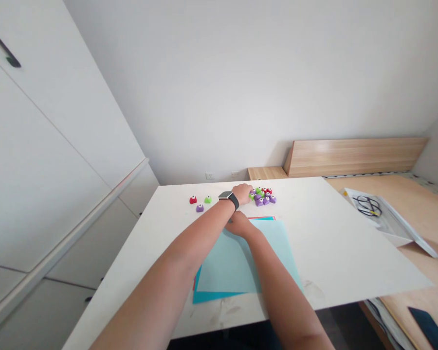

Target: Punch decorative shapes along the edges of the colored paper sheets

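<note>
L hand (243, 193) is at the near-left edge of a cluster of small one-eyed toys (266, 200), green, purple & red, sitting toward the far side of the white table (343, 243); fingertips are right by the toys, but can't tell if they pinch one. L wrist has a black-strapped watch (225, 195). R hand (238, 224) is low over the far end of the pale-blue sheet (237, 265), partly behind L wrist; fingers hidden, so can't tell if it's holding anything. Three toys are spaced apart on the left: red one (193, 200), green one (208, 200), purple one (199, 208).

Handling (guess): toys prob. light, firm or slightly rubbery, not fragile; material unclear. Best grip = thumb + index on the sides, low, below the eye; packed ones approx. touch, so a wide grasp may nudge neighbours. Sheet looks thin & bendy, likely slides easily, best held at an edge or corner
</note>
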`<state>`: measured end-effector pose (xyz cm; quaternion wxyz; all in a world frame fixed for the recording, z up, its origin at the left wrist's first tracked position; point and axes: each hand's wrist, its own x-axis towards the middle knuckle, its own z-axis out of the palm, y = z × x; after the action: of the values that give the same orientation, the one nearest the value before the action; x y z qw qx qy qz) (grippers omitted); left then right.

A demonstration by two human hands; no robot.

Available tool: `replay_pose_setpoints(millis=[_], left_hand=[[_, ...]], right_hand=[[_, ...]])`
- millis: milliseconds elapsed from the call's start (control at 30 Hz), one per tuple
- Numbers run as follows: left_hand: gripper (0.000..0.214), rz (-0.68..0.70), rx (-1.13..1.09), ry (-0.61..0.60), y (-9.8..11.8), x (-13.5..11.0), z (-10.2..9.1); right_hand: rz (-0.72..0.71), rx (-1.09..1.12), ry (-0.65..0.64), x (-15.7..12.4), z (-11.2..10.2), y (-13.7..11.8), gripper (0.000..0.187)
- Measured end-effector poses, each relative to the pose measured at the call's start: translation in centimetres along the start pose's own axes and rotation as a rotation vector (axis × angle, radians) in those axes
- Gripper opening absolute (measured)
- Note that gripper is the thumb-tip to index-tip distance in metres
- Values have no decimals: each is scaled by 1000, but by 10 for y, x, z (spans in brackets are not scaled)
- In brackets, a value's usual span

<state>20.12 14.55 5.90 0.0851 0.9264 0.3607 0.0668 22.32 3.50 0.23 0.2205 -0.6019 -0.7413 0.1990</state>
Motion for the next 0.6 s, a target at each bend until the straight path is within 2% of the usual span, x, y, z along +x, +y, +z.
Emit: replay_pose_setpoints(millis=[133, 400, 500, 600], left_hand=[[35, -24, 11, -39, -2, 5, 6], [31, -46, 2, -45, -3, 3, 3], [28, -55, -36, -2, -2, -3, -8], [27, -55, -98, 114, -8, -31, -28]], right_hand=[[13, -15, -20, 2, 4, 4, 19], [8, 0, -19, 0, 1, -2, 20], [-3, 16, -12, -1, -2, -4, 22], [-28, 38, -6, -2, -4, -5, 20]])
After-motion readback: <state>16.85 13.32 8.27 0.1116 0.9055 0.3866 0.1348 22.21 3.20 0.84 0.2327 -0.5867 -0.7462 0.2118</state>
